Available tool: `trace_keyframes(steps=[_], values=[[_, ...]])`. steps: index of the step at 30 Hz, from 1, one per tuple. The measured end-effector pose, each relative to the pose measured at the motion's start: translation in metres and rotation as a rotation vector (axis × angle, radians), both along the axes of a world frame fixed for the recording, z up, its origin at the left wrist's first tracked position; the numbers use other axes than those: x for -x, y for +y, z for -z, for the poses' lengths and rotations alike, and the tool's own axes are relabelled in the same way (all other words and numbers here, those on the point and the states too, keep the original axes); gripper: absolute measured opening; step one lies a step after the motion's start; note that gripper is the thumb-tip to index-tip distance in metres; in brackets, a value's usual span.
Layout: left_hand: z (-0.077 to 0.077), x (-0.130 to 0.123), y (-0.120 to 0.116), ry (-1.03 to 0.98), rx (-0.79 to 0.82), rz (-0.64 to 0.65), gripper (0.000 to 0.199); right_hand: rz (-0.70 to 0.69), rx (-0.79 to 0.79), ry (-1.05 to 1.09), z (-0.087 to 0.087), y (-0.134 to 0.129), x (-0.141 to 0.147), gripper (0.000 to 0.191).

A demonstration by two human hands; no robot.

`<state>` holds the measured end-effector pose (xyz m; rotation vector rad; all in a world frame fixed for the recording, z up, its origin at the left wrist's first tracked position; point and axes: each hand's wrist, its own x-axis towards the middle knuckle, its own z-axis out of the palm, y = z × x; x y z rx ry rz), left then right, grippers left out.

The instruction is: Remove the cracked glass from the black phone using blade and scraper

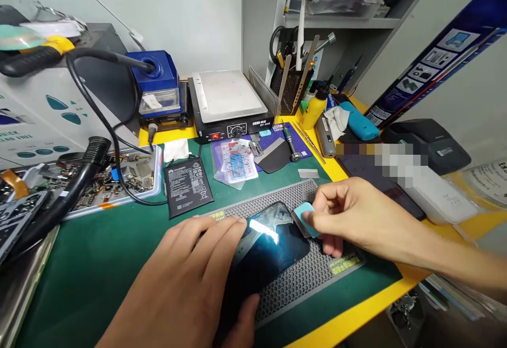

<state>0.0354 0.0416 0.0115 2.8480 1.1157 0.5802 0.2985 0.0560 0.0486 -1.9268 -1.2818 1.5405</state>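
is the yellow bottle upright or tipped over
Upright: the yellow bottle stands with its black cap at the top.

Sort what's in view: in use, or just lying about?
In use: phone, under the left hand; blue scraper, in the right hand at the phone's end; gray mat, beneath.

Likely just lying about: battery; yellow bottle; teal case.

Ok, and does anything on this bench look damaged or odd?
Yes: pale, ragged-edged patches show along the far side of the smartphone, near the light-blue-handled blade in the right hand, against otherwise dark glass. They might be residue, damage or reflections; I can't tell.
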Motion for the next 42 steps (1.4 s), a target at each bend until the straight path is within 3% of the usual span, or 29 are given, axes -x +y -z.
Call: trace_keyframes(steps=[11,18,21,25,33,42], values=[[0.007,0.001,-0.002,-0.033,-0.034,-0.005,0.06,0.019,-0.059,-0.091,0.004,-0.006,0.003,0.027],[0.007,-0.003,-0.002,-0.039,-0.074,0.003,0.063,-0.218,-0.254,-0.597,0.002,-0.01,0.009,0.028],[0.008,-0.007,-0.003,-0.06,-0.084,-0.038,0.066,-0.309,-0.282,-0.701,-0.005,-0.008,0.012,0.03],[0.01,-0.009,-0.001,-0.075,-0.109,-0.086,0.061,-0.292,-0.23,-0.67,-0.008,-0.009,0.016,0.035],[0.018,-0.011,0.0,-0.071,-0.124,-0.079,0.056,-0.071,-0.204,-0.507,0.002,-0.019,0.022,0.035],[0.019,-0.011,0.002,-0.074,-0.129,-0.052,0.052,-0.033,-0.242,-0.47,0.006,-0.017,0.024,0.034]])
